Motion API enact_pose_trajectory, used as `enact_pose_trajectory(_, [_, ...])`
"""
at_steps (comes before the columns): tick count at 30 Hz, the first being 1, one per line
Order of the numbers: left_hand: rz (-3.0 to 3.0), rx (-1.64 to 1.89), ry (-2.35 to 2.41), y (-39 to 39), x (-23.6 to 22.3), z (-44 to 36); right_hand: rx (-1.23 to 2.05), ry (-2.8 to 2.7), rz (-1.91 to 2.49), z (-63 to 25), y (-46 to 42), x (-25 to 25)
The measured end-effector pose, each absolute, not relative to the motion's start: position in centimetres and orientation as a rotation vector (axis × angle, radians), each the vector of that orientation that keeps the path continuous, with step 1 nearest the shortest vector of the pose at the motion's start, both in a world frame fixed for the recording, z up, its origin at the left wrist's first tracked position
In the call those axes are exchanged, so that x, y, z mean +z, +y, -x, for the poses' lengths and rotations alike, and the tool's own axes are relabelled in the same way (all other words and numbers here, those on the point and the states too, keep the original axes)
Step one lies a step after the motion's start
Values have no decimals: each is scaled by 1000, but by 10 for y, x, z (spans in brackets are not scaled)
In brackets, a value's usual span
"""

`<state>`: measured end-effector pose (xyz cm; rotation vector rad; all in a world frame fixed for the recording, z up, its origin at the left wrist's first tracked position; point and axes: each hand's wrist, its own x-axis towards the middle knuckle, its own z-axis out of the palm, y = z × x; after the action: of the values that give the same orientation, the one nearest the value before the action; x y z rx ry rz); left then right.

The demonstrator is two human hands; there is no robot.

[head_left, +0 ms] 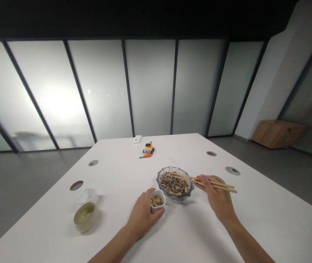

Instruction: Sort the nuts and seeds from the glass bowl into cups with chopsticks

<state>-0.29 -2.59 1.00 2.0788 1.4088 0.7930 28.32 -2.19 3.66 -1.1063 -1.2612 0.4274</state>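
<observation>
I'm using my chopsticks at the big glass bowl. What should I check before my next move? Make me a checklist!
1. Left hand holding the small white bowl: ok.
2. Small white bowl upright, with pieces inside: ok.
3. Right hand holding both chopsticks: ok.
4. Chopstick tips over the glass bowl: ok.
5. A piece pinched between the tips: cannot tell, too small to see.
6. Toy truck and toy carrot away from both bowls: ok.

your chopsticks [210,183]: pale tan | your small cup [161,206]: white | your round bowl [82,221]: olive green | your toy vehicle [148,148]: yellow, grey
</observation>
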Motion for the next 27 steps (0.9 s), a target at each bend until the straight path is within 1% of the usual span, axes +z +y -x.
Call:
enact_pose_trajectory(3, [-2078,784,1410,-25,10,3,648,-1101,1049,-273,-28,43])
enact_pose_trajectory(5, [-2085,788,1394,-25,9,3,782,-1093,1044,-267,-32,47])
enact_pose_trajectory(7, [-2088,797,1382,-24,8,3,837,-1155,1065,-265,-34,48])
enact_pose_trajectory(9, [-2080,793,1395,-24,8,3,785,-1205,1085,-266,-34,48])
enact_pose_trajectory(13, [-2078,773,1417,-24,8,3,396,-1332,1154,-270,-29,42])
enact_pose_trajectory(15, [-2079,783,1414,-24,8,3,279,-1424,1163,-270,-28,37])
enact_pose_trajectory(21, [-2081,809,1407,-24,6,3,351,-1551,1079,-262,-27,22])
enact_pose_trajectory(27, [-2078,793,1411,-25,7,3,348,-1549,1108,-262,-29,22])
